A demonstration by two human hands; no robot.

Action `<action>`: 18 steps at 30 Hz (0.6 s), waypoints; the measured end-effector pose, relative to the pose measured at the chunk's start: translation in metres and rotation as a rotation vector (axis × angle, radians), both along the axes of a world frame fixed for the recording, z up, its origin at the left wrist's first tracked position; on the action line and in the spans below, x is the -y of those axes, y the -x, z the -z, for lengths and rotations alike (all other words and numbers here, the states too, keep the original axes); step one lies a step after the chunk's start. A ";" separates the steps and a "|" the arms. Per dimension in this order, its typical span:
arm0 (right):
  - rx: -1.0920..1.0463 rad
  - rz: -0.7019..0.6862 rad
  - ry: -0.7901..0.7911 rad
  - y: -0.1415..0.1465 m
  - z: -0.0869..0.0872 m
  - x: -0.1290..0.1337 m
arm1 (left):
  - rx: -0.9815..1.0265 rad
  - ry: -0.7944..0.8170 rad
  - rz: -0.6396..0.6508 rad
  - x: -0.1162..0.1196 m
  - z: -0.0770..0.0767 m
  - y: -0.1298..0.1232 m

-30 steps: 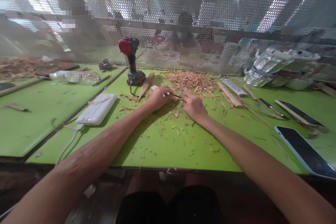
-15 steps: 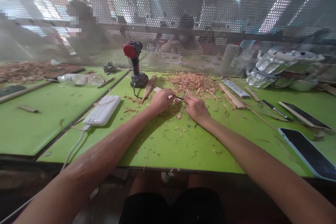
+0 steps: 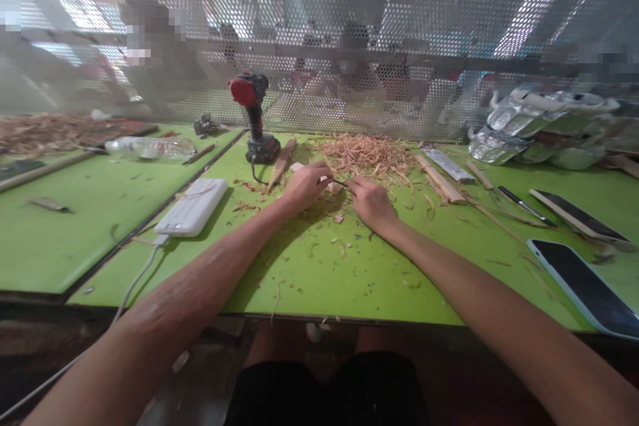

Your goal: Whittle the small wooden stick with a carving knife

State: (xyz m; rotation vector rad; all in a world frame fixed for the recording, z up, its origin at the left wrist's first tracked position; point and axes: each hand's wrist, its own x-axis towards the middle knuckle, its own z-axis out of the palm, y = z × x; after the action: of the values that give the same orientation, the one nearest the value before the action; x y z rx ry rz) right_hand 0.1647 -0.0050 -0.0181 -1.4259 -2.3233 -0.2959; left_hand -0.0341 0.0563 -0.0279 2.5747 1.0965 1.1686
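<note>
A thin dark stick [image 3: 340,183] spans the gap between my two hands over the green table [image 3: 319,279]. Its left end is pinched in my left hand [image 3: 308,188], its right end in the closed fingers of my right hand [image 3: 370,201]. A small pale wood piece [image 3: 333,187] lies just under the stick, and another pale piece [image 3: 296,167] shows behind my left hand. Beyond my hands is a heap of wood shavings [image 3: 369,154].
A red and black cordless drill [image 3: 255,116] stands behind a pointed wood piece [image 3: 282,165]. On the left are a white power bank [image 3: 192,208] and a plastic bottle [image 3: 150,147]. Rightward lie wood strips, a pen [image 3: 526,206], a phone [image 3: 586,286] and foil-wrapped items [image 3: 539,126].
My left hand has shifted very slightly up and bends a little more at the wrist. The whole view has moved slightly. Both hands keep their hold on the stick.
</note>
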 end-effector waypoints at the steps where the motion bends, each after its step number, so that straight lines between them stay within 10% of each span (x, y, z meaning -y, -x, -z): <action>1: -0.003 0.000 0.005 0.000 0.000 0.000 | 0.002 0.002 -0.002 0.000 0.001 -0.001; 18: 0.086 0.023 0.028 0.001 0.000 -0.001 | -0.027 0.042 -0.007 -0.002 0.013 0.004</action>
State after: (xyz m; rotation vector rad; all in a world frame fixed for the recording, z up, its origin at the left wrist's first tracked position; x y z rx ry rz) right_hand 0.1636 -0.0038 -0.0183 -1.4815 -2.3900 -0.3385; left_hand -0.0380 0.0583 -0.0404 2.5644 1.1246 1.1032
